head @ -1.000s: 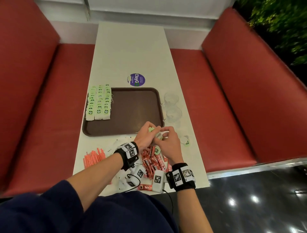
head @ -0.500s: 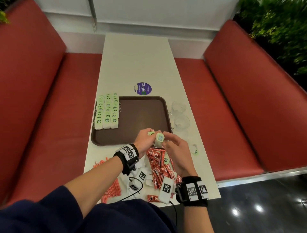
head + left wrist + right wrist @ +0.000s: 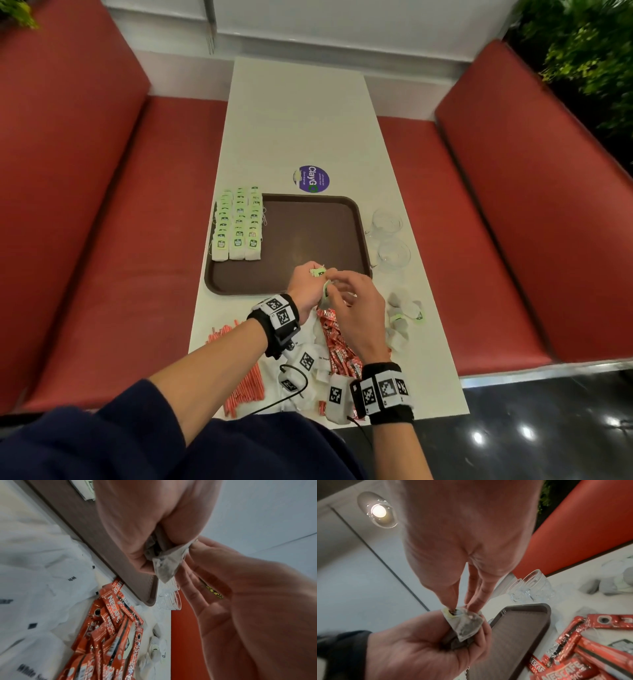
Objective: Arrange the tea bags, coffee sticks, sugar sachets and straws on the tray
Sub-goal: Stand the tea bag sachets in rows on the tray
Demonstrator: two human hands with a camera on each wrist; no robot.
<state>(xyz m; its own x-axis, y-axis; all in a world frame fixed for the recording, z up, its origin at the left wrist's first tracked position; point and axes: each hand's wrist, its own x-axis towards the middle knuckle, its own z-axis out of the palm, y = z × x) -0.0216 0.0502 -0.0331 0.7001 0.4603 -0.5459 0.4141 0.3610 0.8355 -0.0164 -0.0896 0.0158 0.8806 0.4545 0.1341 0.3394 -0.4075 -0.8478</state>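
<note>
Both hands meet over the near edge of the brown tray. My left hand grips a small bunch of tea bags, their green tags poking out. My right hand pinches the top of one tea bag held against the left fingers; the right wrist view shows this tea bag between both hands. Three neat rows of tea bags lie along the tray's left side. Red coffee sticks, white sugar sachets and orange straws lie on the table below my wrists.
Two clear glass cups stand just right of the tray. Several loose tea bags lie at the table's right edge. A purple sticker sits beyond the tray. Red bench seats flank the white table.
The hands stay together at the tray's near edge. The tea bag between them has turned from label-up to edge-on, with the right fingers now pinching its top.
</note>
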